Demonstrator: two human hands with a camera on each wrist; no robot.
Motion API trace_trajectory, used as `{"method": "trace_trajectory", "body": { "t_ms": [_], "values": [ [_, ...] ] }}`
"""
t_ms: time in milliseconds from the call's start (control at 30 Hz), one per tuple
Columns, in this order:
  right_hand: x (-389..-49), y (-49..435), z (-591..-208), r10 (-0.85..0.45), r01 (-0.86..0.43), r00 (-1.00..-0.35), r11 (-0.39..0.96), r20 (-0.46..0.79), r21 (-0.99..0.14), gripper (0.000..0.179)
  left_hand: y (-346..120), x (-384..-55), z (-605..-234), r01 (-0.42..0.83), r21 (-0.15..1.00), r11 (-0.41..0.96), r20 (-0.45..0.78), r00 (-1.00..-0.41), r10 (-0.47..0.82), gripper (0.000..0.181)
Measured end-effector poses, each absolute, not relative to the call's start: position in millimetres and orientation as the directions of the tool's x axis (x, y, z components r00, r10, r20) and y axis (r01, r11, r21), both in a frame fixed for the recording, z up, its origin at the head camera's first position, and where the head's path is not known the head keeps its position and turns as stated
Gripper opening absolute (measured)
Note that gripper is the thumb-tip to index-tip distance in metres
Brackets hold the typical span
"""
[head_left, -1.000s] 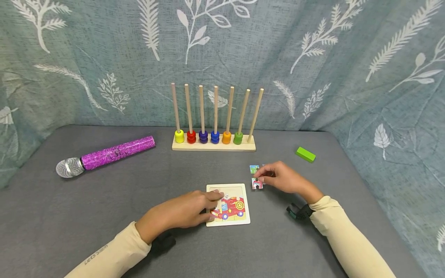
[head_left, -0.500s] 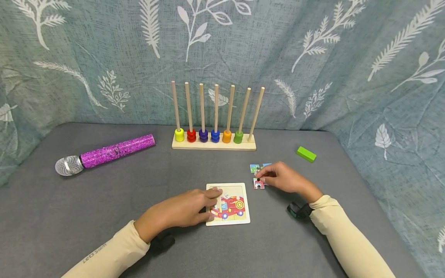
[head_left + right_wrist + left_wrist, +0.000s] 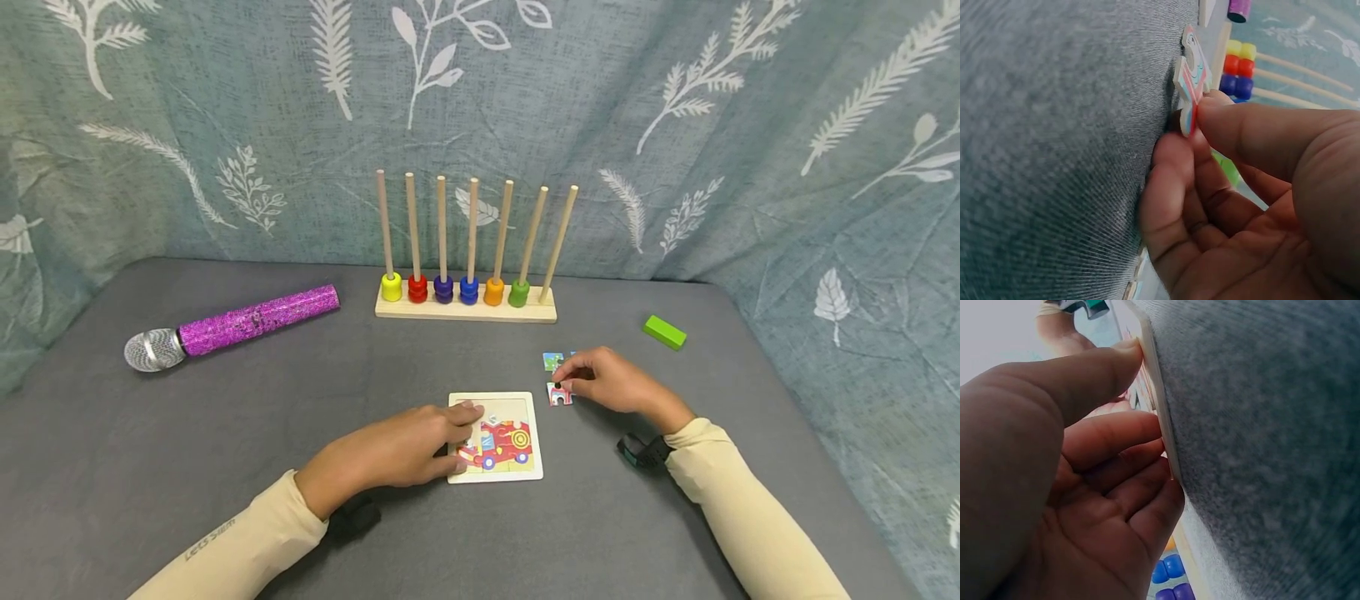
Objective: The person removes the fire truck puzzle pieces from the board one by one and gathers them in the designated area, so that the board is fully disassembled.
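A square wooden tray puzzle with a red car picture lies flat on the grey table. My left hand rests on its left side, thumb and fingers fairly straight. In the left wrist view the thumb and fingertips touch the edge of the tray. To the right of it, my right hand pinches a small red and white jigsaw piece between thumb and fingers, low over the cloth. Other jigsaw pieces, blue and green, lie just beyond that hand and are partly hidden by its fingers.
A wooden peg stand with coloured beads on upright rods stands at the back. On the left lies a purple glittery microphone. A green block is at the right rear. A patterned curtain hangs behind the table.
The right hand has barely moved; the pinched jigsaw piece has shifted slightly. The left hand stays on the tray puzzle. The head view has shifted a little.
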State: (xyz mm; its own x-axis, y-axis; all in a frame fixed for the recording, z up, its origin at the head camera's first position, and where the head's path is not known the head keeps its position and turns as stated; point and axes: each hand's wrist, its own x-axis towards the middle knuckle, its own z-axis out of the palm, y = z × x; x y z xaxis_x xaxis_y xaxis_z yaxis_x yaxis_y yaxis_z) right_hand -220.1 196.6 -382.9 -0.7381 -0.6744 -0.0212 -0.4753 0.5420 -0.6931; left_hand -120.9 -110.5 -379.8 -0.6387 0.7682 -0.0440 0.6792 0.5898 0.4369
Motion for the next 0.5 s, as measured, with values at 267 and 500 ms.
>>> {"method": "trace_trajectory", "body": {
  "t_ms": [267, 500],
  "values": [
    [-219.4, 196.8, -379.1, -0.661, -0.477, -0.750, 0.556, -0.014, -0.680, 0.018, -109.3, -121.6, -378.3, 0.675, 0.433, 0.598, -0.054, -0.642, 0.765, 0.037],
    [-216.2, 193.5, -375.3, -0.626, -0.505, -0.778, 0.571, 0.054, -0.648, 0.016, -109.7, -121.4, -378.0, 0.676, 0.429, 0.600, -0.059, -0.642, 0.765, 0.039]
  ]
}}
